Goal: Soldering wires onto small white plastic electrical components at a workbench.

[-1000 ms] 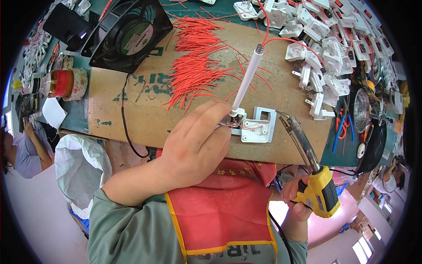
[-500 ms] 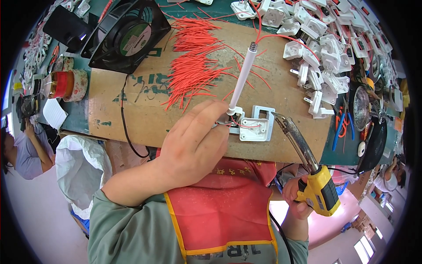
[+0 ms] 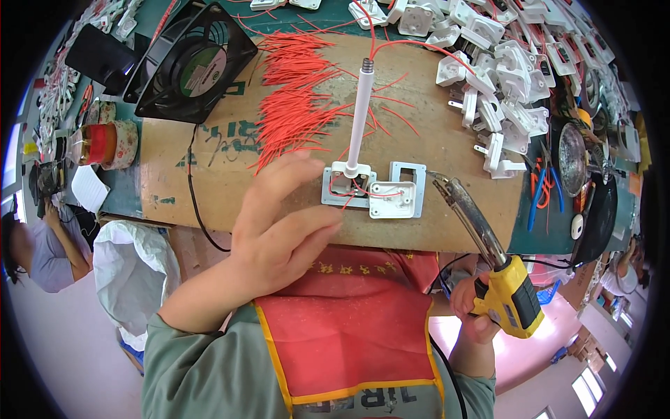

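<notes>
My left hand (image 3: 276, 220) is just left of a small white plastic housing (image 3: 392, 201), its thumb and fingers spread with nothing between them. The housing sits in a pale grey jig (image 3: 419, 178), with thin red wires crossing it. From its left part a white tube (image 3: 361, 115) stands up, a threaded dark tip at its top and red wires leaving it. My right hand (image 3: 474, 307) grips the yellow and black handle of a soldering gun (image 3: 513, 297). The metal tip of that gun points up-left, close to the right edge of the jig and apart from it.
Cut red wires (image 3: 296, 105) lie heaped on the cardboard sheet (image 3: 216, 181). A black fan (image 3: 195, 66) stands at the far left, near a jar (image 3: 98, 143). White plug housings (image 3: 513, 91) pile up at the far right, above blue-handled pliers (image 3: 544, 188). A white sack (image 3: 132, 272) hangs at left.
My left hand has let go of the tube's base and drawn back left, its fingers now apart. The jig and tube appear shifted slightly left. My right hand still holds the soldering gun.
</notes>
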Demonstrator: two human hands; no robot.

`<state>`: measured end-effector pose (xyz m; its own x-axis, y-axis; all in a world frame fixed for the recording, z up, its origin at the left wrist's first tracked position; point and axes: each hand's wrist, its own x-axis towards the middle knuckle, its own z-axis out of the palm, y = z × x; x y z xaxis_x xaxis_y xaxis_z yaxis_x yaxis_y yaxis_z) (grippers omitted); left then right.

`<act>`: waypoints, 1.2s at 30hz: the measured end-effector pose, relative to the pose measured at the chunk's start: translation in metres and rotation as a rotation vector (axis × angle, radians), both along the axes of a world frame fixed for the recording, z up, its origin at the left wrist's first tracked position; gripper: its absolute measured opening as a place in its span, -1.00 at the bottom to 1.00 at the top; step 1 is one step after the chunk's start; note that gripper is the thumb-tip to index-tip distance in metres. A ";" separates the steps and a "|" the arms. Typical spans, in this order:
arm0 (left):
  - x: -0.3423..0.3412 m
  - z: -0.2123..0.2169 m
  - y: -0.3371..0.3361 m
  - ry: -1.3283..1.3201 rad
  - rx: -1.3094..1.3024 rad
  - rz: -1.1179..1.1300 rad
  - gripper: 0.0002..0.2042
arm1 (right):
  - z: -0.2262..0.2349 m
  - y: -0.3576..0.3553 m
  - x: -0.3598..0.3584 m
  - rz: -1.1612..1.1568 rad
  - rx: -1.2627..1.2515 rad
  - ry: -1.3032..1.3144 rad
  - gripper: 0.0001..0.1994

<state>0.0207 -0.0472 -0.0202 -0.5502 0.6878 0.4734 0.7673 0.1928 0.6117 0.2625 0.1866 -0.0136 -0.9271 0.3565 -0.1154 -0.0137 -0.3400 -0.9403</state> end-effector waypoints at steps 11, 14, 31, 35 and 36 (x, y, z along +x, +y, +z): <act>0.017 0.000 0.050 -0.254 -0.057 0.037 -0.83 | -0.007 0.002 0.033 -0.004 -0.014 -0.047 -0.59; 0.017 -0.002 0.053 -0.280 -0.091 0.034 -0.86 | -0.009 0.001 0.041 0.007 0.092 -0.088 -0.61; 0.012 -0.003 0.051 -0.249 -0.122 0.040 -0.88 | -0.011 -0.004 0.036 0.044 0.037 -0.126 -0.57; 0.012 -0.003 0.053 -0.240 -0.115 0.046 -0.89 | -0.010 -0.007 0.035 0.012 0.044 -0.129 -0.56; 0.011 -0.003 0.053 -0.244 -0.115 0.046 -0.89 | -0.010 -0.007 0.035 0.020 0.042 -0.148 -0.55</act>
